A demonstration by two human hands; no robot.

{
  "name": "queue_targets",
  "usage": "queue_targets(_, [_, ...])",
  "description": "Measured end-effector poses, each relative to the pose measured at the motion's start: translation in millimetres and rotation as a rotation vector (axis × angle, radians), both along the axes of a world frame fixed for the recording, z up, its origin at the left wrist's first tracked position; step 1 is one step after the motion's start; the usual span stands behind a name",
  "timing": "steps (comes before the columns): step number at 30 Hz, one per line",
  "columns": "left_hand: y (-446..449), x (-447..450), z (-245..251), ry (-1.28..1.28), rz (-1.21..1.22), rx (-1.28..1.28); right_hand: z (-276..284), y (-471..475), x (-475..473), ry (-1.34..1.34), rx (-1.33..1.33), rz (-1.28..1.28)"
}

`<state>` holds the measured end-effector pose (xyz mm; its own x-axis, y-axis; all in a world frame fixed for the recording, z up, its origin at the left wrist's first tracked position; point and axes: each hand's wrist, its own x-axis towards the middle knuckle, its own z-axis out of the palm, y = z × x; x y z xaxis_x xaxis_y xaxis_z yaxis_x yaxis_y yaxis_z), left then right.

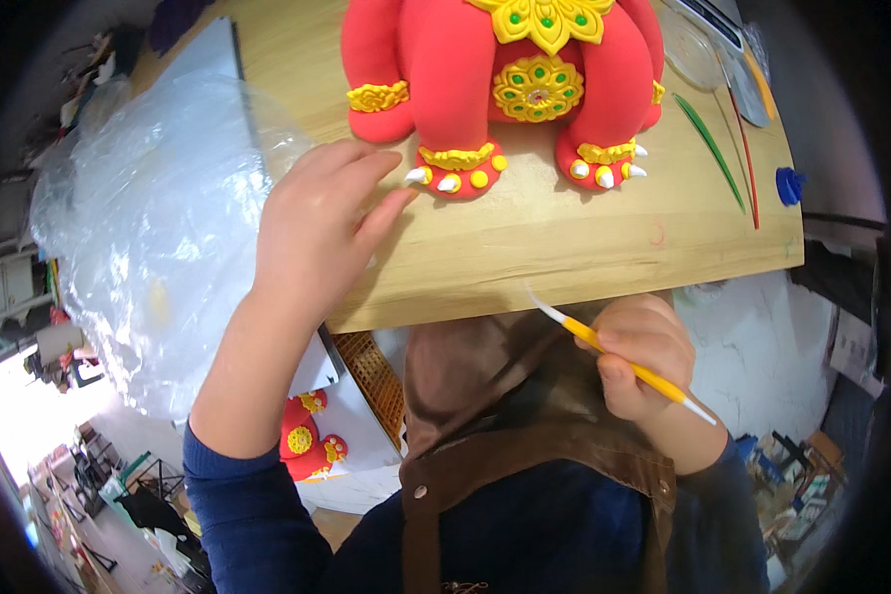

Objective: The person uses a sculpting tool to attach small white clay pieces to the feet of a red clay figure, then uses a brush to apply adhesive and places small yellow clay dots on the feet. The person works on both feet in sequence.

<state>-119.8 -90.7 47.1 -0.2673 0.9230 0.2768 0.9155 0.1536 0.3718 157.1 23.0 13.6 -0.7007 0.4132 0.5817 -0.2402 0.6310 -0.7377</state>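
A red clay animal figure (453, 82) with yellow ornaments stands before me at the table's far side. Its left-hand front foot (457, 191) bears several yellow dots, two of them topped by white claws (449, 183). White claws (605, 179) also stick out from the right-hand front foot. My left hand (319, 215) is beside the left-hand foot, thumb and fingers apart around the outermost claw; whether they touch it I cannot tell. Between the fingers and thumb of my right hand (646, 356) is a yellow modelling tool (650, 377) with white tips, held below the table's front edge.
The wooden table (564, 237) carries a green leaf-shaped strip (709, 152), a thin red stick (742, 148), a blue cap (789, 186) and an orange-handled tool (759, 85) at the right. Crumpled clear plastic (156, 245) spreads at left. Beneath lies a sheet picturing a red figure (304, 445).
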Motion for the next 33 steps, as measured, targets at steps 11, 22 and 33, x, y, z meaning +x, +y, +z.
queue_targets(11, [-149.9, 81.5, 13.9, 0.03, 0.597, -0.449, -15.4, -2.5, 47.9, 0.05, -0.172, -0.017])
queue_targets(22, [-145.9, -25.0, -7.2, 0.152, 0.745, 0.075, -10.5, -26.7, 51.9, -0.004, -0.227, 0.011])
queue_targets(33, [-134.0, -59.4, -42.4, 0.001, 0.578, -0.221, -5.3, -34.4, 33.8, -0.097, -0.15, 0.05])
